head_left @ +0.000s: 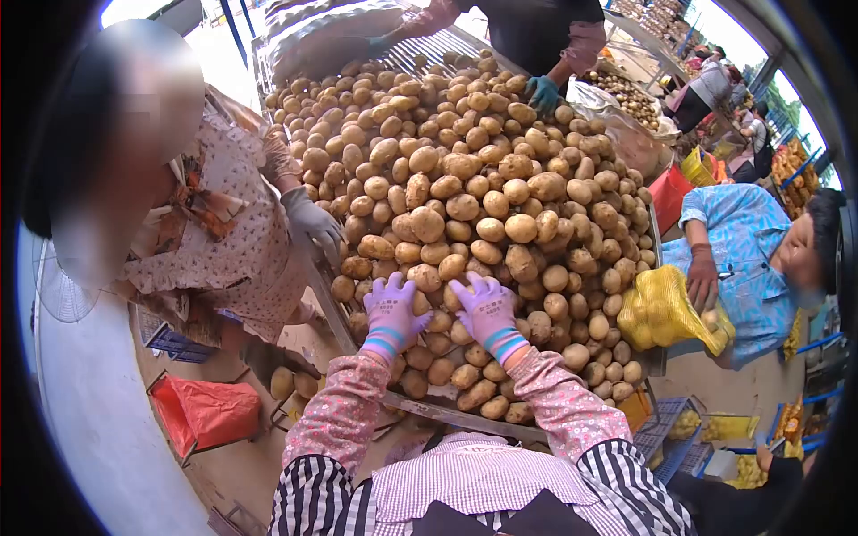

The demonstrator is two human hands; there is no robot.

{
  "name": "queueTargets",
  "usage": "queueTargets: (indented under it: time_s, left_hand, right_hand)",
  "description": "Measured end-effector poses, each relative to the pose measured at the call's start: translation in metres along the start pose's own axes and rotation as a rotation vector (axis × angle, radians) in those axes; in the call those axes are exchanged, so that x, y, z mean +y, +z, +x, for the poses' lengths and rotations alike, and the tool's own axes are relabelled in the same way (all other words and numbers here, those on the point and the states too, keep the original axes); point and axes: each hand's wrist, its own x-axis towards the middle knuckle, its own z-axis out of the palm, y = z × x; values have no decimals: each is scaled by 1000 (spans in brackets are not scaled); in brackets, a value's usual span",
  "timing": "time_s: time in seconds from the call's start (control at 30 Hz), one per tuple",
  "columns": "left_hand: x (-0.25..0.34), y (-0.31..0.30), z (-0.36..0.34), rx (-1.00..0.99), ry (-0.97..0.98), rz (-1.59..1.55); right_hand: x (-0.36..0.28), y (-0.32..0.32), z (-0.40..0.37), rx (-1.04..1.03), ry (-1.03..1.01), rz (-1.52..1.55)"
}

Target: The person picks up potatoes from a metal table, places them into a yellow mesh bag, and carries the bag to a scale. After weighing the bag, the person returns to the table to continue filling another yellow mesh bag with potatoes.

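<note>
A big heap of potatoes [462, 207] covers the sorting table before me. My left hand [393, 313], in a light purple glove, rests on potatoes at the near edge of the heap with its fingers spread. To its right, my right hand [485, 311] wears a matching glove and also touches potatoes, fingers apart and curving over them. Neither hand visibly grips one. Between the two hands lie several loose potatoes. The undersides of my fingers are partly hidden.
The metal table rim [429, 411] runs close to my body. A co-worker's grey glove [313, 223] is at the left edge, and a teal glove [542, 93] touches the far side. At right, a person holds a yellow mesh bag [666, 308]. A red bag [206, 413] stands lower left.
</note>
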Motion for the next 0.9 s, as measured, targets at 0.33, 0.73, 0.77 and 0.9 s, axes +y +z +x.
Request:
queueTargets:
  time_s: [0.33, 0.73, 0.77, 0.9]
  left_hand:
    - [-33, 1, 17, -25, 75, -338]
    - [3, -60, 144, -261, 113, -552]
    - [6, -65, 143, -250, 115, -353]
    - [9, -66, 128, -223, 163, -247]
  right_hand:
    - [8, 5, 24, -197, -87, -100]
    - [15, 6, 43, -288, -117, 66]
    - [24, 0, 40, -281, -109, 62]
    - [54, -54, 13, -289, -102, 395]
